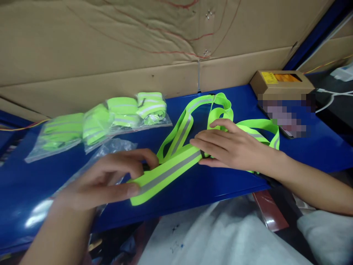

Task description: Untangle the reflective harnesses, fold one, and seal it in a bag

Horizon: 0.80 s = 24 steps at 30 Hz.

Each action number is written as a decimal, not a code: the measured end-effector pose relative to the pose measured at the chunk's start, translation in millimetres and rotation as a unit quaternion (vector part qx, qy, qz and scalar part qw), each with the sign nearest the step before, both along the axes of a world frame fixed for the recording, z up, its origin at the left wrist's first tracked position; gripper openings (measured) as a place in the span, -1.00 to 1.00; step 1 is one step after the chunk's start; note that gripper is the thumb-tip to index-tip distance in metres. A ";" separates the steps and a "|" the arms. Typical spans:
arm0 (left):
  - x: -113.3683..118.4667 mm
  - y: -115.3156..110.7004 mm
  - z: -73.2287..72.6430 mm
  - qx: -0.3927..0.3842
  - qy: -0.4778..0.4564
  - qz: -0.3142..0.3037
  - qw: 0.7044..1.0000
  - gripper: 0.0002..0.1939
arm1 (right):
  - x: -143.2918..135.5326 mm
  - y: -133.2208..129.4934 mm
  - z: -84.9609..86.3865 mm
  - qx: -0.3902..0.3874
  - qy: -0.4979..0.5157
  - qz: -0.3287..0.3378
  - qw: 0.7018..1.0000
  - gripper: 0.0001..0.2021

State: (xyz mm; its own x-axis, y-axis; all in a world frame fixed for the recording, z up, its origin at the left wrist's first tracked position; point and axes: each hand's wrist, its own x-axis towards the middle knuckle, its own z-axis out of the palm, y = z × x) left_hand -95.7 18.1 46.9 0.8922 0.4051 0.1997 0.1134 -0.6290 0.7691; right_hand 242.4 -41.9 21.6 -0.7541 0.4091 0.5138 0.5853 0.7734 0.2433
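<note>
A neon yellow-green reflective strap (168, 171) with a grey stripe down its middle stretches between my hands above the blue table. My left hand (110, 176) pinches its near end, thumb on top and fingers behind. Closed over the strap's other part, beside a dark buckle or slider, is my right hand (220, 147); its palm hides what lies beneath. Loose loops of the same strap curl behind and to the right of my right hand. Under and behind my left hand lies a crumpled clear plastic bag (116, 145).
Several clear bags (124, 110) of folded green straps stand in a row at the back left, against a cardboard wall (110, 48). A brown box (281, 86) sits at the back right, with a blurred-out flat object before it. The blue table's (176, 206) front edge is close to my lap.
</note>
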 end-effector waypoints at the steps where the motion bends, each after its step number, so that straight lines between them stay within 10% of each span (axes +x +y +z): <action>1: 1.9 -0.8 -0.6 -0.015 0.006 -0.008 1.000 -0.75 | -0.5 1.8 -3.4 -0.012 0.002 0.002 1.000 -0.65; 16: 16.6 -16.8 -21.8 0.081 0.144 0.000 0.986 -0.46 | 23.4 6.3 11.4 -0.051 0.002 -0.058 0.997 -0.61; 24: 30.0 -16.0 -45.0 0.224 0.114 0.143 0.957 -0.29 | 36.3 9.7 11.5 -0.142 0.043 -0.070 0.986 -0.63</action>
